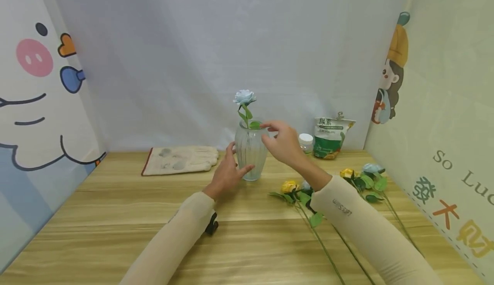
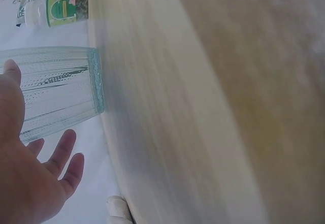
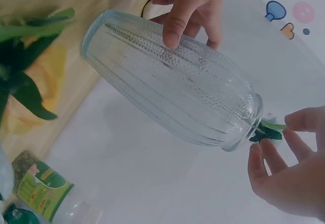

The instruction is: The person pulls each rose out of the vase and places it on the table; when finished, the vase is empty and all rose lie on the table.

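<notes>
A clear ribbed glass vase (image 1: 251, 152) stands upright on the wooden table, and an artificial pale blue rose (image 1: 245, 97) rises from its mouth. My left hand (image 1: 227, 172) holds the vase low on its left side, with the thumb in front and fingers behind. At the rim, my right hand (image 1: 284, 142) has its fingertips beside a green leaf (image 1: 255, 125) of the rose. In the right wrist view the leaf's tip (image 3: 277, 126) reaches the right fingers, with a gap between thumb and fingers. The rose's lower stem is hard to make out through the glass.
More artificial roses, yellow (image 1: 289, 186) and pale blue (image 1: 372, 168), lie on the table (image 1: 154, 233) at the right, partly under my right forearm. Behind them stand a white-lidded jar (image 1: 306, 141) and a green-and-white pouch (image 1: 329, 139). Work gloves (image 1: 179, 159) lie left of the vase.
</notes>
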The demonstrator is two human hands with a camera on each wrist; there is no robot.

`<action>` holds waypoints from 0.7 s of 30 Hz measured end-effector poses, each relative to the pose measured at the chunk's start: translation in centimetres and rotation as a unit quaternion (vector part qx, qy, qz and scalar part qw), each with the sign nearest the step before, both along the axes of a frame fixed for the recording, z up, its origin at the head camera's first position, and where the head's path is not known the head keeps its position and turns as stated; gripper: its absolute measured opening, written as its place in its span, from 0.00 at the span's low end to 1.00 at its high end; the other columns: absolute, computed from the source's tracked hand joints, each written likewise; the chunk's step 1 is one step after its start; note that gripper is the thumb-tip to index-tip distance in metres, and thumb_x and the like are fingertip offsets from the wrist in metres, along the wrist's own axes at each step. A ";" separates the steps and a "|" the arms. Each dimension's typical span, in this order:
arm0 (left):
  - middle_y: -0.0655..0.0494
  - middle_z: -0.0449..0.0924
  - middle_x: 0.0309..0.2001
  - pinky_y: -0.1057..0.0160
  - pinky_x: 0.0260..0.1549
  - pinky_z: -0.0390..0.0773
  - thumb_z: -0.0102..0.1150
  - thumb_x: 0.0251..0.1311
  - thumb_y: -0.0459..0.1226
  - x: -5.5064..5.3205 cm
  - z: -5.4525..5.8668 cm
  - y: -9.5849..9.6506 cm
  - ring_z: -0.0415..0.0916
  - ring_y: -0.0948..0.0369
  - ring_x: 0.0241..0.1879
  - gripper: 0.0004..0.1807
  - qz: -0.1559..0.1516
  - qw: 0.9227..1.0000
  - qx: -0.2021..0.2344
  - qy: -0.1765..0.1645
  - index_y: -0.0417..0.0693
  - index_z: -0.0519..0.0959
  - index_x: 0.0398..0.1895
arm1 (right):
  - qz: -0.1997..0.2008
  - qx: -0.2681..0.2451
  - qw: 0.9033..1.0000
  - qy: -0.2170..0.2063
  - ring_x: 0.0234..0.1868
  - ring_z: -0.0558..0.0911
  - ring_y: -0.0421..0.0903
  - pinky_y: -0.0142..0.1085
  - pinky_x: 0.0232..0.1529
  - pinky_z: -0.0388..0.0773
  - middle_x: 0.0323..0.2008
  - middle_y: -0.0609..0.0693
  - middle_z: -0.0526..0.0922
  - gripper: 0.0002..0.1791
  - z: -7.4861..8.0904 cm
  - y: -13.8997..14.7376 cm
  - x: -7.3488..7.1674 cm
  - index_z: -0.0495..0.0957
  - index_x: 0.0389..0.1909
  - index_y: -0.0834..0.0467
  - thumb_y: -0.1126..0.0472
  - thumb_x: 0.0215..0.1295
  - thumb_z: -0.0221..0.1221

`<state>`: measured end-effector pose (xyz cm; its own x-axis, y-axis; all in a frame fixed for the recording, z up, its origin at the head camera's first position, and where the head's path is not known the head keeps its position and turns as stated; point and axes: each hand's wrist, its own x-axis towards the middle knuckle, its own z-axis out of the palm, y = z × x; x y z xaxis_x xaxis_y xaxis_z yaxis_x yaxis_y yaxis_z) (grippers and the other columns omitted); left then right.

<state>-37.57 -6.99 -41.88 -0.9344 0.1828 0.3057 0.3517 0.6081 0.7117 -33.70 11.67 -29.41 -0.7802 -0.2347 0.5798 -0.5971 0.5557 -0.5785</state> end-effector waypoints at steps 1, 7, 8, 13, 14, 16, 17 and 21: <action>0.43 0.61 0.72 0.45 0.46 0.78 0.63 0.62 0.55 0.0 0.0 0.0 0.78 0.43 0.52 0.54 0.000 1.000 -0.002 0.001 0.50 0.39 0.79 | -0.002 0.006 1.000 0.005 0.54 0.80 0.58 0.47 0.46 0.78 0.53 0.58 0.82 0.15 0.2 -0.3 -0.4 0.82 0.51 0.65 0.68 0.65 0.55; 0.43 0.61 0.72 0.46 0.44 0.78 0.61 0.63 0.57 0.0 0.0 -0.1 0.78 0.44 0.52 0.54 -0.004 1.000 -0.007 0.001 0.51 0.38 0.79 | -0.014 0.030 0.999 0.012 0.12 0.64 0.42 0.33 0.17 0.62 0.52 0.59 0.83 0.16 1.3 -1.7 -2.7 0.83 0.50 0.64 0.70 0.66 0.52; 0.44 0.61 0.72 0.46 0.44 0.78 0.61 0.63 0.58 0.0 0.0 -0.1 0.78 0.44 0.52 0.54 -0.005 1.000 -0.007 0.000 0.51 0.38 0.79 | -0.014 0.034 0.999 0.007 0.10 0.57 0.40 0.32 0.15 0.59 0.52 0.59 0.83 0.16 1.4 -1.9 -3.0 0.83 0.50 0.64 0.70 0.66 0.52; 0.45 0.61 0.73 0.46 0.44 0.78 0.60 0.62 0.58 0.0 0.0 -0.1 0.79 0.45 0.51 0.54 -0.003 1.000 -0.011 0.000 0.51 0.37 0.79 | -0.010 0.063 0.997 -0.036 0.10 0.55 0.36 0.30 0.14 0.57 0.52 0.58 0.83 0.18 2.2 -2.6 -4.1 0.83 0.53 0.62 0.69 0.68 0.50; 0.44 0.61 0.73 0.46 0.43 0.78 0.60 0.63 0.58 0.0 -0.1 -0.1 0.79 0.45 0.51 0.54 -0.003 1.000 -0.011 0.002 0.51 0.37 0.79 | -0.008 0.069 0.997 -0.046 0.10 0.55 0.36 0.30 0.15 0.57 0.54 0.58 0.83 0.18 2.3 -2.7 -4.4 0.82 0.54 0.61 0.69 0.69 0.50; 0.44 0.61 0.73 0.46 0.43 0.78 0.61 0.63 0.58 -0.1 -0.1 -0.2 0.79 0.45 0.51 0.54 -0.005 1.000 -0.009 0.004 0.51 0.37 0.79 | -0.006 0.083 0.995 -0.062 0.10 0.56 0.36 0.29 0.15 0.57 0.56 0.58 0.82 0.18 2.4 -2.9 -4.8 0.82 0.55 0.60 0.68 0.70 0.50; 0.44 0.61 0.73 0.46 0.43 0.78 0.61 0.63 0.57 -0.1 -0.1 -0.2 0.79 0.44 0.51 0.54 -0.006 1.000 -0.007 0.005 0.51 0.38 0.79 | -0.004 0.089 0.994 -0.071 0.10 0.57 0.36 0.29 0.15 0.58 0.57 0.58 0.81 0.18 2.4 -3.0 -5.0 0.81 0.56 0.60 0.67 0.70 0.51; 0.44 0.61 0.73 0.46 0.43 0.78 0.60 0.63 0.58 0.0 -0.1 -0.2 0.79 0.44 0.51 0.54 -0.007 1.000 -0.008 0.002 0.51 0.37 0.79 | -0.001 0.115 0.989 -0.095 0.13 0.63 0.39 0.33 0.22 0.66 0.61 0.57 0.78 0.18 2.5 -3.2 -5.5 0.79 0.60 0.59 0.65 0.71 0.53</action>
